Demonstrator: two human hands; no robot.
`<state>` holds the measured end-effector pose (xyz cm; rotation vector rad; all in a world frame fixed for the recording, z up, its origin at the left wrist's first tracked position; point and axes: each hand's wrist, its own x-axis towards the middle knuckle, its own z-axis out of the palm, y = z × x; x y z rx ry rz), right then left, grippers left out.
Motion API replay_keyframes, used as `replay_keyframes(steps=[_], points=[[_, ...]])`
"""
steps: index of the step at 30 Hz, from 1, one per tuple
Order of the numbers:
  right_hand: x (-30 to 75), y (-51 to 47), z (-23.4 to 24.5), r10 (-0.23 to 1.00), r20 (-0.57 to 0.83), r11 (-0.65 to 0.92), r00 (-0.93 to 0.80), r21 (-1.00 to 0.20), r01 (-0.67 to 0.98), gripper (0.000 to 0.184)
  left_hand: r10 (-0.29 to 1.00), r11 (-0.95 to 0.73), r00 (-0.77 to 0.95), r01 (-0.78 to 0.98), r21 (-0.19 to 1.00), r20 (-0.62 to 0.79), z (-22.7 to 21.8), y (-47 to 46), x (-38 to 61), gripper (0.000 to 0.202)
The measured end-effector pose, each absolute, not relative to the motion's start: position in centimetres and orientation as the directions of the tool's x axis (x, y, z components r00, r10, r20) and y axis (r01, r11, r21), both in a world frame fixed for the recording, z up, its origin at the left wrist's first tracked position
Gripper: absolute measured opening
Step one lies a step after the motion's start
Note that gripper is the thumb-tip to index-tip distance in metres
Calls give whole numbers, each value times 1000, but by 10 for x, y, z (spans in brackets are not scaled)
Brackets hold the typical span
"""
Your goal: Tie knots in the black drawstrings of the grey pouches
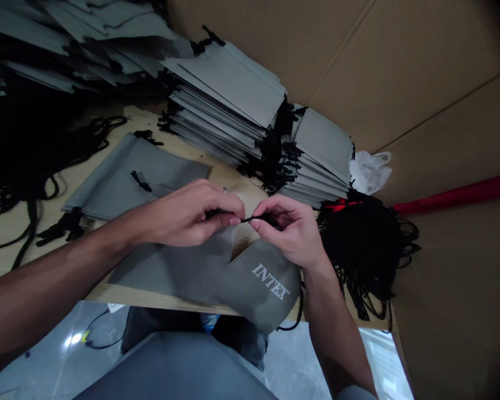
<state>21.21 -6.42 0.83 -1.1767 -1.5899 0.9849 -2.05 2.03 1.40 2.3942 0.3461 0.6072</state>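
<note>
My left hand (210,214) and my right hand (289,225) meet over the table, each pinching a black cord (246,220). A short stretch of the cord shows between the fingertips; the rest is hidden in my fingers. Beneath them lies a grey fabric drawstring bag (270,303) with white INTEX lettering, its lower edge hanging past the table's front. A loop of black cord sticks out at the bag's right side. Left of it, near my left forearm, a small pile of grey bags (120,172) lies flat with knotted black cord ends.
Two stacks of grey bags, a larger one (233,83) and a smaller one (323,139), stand at the back. Black cords (366,244) heap on the right, more cords (29,150) on the left. A white plastic bag (370,171) rests by the cardboard wall (441,128).
</note>
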Motion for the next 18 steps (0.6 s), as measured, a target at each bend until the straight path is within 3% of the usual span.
replay_keyframes(steps=[3, 9, 18], points=[[214, -64, 11, 973, 177, 208, -148, -951, 229, 17, 392, -722, 870, 91, 686, 298, 17, 23, -25, 23], [222, -66, 13, 978, 161, 184, -132, -965, 185, 31, 523, -702, 798, 204, 682, 300, 20, 23, -25, 18], [217, -67, 12, 965, 259, 263, -48, -933, 246, 11, 538, -723, 783, 238, 648, 312, 16, 17, -22, 19]])
